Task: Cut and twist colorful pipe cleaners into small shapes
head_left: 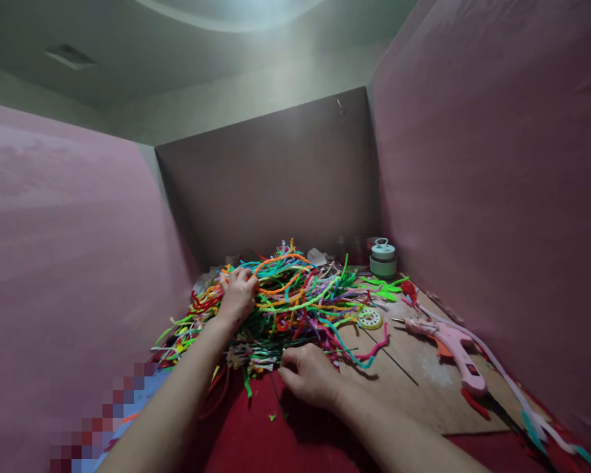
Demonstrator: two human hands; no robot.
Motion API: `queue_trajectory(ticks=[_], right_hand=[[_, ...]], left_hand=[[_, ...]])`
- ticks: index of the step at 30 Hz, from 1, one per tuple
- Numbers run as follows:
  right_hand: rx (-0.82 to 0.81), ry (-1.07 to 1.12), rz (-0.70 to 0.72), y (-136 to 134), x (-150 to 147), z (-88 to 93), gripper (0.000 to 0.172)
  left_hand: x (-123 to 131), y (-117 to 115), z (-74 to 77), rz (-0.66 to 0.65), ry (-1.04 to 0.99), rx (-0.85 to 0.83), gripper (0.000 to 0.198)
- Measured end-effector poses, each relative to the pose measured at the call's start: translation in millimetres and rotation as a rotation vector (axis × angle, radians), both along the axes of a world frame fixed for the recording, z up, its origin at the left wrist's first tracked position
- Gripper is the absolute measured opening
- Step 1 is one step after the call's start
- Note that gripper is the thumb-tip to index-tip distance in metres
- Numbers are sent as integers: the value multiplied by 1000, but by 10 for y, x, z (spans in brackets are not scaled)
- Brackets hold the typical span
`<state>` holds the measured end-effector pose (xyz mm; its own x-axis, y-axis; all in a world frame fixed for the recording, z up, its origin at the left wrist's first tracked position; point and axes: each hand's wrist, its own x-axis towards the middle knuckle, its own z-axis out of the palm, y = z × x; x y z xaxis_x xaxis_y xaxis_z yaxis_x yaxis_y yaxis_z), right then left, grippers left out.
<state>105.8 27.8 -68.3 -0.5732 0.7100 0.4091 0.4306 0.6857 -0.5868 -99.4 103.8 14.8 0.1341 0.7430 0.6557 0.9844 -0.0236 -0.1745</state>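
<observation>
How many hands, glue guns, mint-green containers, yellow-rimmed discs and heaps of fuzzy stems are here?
Hands: 2 (left hand, right hand)
Glue gun: 1
Mint-green container: 1
Yellow-rimmed disc: 1
Heap of fuzzy stems: 1
Total: 6

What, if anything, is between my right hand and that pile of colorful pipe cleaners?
Nothing visible. Your right hand is at the near edge of the pile of pipe cleaners, though whether the fingertips touch it is hard to tell. Your left hand is over its left part; the pink glue gun lies off to the right.
</observation>
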Motion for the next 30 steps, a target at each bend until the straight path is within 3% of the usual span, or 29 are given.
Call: queue_trajectory(ticks=[8,13,20,24,27,30], right_hand=[[-1,-34,1,-17,11,13,21],[6,-27,5,-21,11,14,21],[-14,-32,10,-14,20,36,21],[-13,-37,10,-23,24,34,21],[-21,-39,1,-25,24,33,21],[-5,-29,1,-19,22,28,20]], left_hand=[[36,-99,335,-64,-161,140,11],[54,-111,436,-149,-196,168,12],[98,-155,411,-181,-187,99,14],[46,-94,360,-90,-162,77,9],[51,-104,328,0,-165,119,21],[160,-185,271,-95,-132,64,19]])
